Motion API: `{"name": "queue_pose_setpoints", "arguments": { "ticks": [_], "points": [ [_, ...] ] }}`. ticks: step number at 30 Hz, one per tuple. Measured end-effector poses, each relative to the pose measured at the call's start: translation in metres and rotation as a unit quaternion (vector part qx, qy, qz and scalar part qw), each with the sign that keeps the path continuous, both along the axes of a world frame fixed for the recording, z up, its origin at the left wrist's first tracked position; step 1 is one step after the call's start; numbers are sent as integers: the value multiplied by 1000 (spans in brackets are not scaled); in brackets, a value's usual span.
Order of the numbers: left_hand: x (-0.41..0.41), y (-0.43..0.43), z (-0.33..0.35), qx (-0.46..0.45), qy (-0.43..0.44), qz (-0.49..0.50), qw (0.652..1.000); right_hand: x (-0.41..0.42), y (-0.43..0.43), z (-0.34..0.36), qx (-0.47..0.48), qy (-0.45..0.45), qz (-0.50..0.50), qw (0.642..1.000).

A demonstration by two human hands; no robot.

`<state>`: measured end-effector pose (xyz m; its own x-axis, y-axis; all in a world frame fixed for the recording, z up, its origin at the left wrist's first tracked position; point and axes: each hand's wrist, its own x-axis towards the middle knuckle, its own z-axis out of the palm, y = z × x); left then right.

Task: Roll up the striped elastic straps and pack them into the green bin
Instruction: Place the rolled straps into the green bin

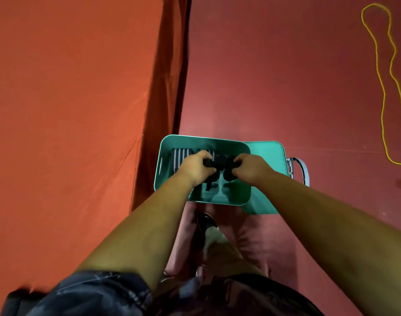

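Left hand (195,166) and right hand (249,166) reach inside the open mint-green plastic bin (166,142) on the floor, fingers curled round dark rolled bundles (220,161), likely straps.
The striped elastic strap (180,156) lies at the bin's far-left end, just beyond the left hand, which is the nearer one.

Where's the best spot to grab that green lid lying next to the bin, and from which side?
Take the green lid by the grey looped handle on its right edge, coming from the right with fingers hooked through the loop. The lid lies flat, and the green bin overlaps its left part, so that side is blocked.
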<state>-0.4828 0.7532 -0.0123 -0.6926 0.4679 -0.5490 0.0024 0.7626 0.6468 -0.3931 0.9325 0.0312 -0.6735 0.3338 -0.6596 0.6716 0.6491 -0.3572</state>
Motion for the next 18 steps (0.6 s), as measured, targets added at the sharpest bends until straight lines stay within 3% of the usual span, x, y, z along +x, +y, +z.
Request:
{"name": "queue_pose_setpoints", "arguments": {
  "ticks": [7, 18],
  "points": [
    [14, 38, -55, -45, -25, -74, 996, -7, 1, -52, 55, -20, 76, 995],
    [17, 49, -109, -45, 28, -69, 996, -32, 4, -105, 52, -87, 94, 990]
  ]
}}
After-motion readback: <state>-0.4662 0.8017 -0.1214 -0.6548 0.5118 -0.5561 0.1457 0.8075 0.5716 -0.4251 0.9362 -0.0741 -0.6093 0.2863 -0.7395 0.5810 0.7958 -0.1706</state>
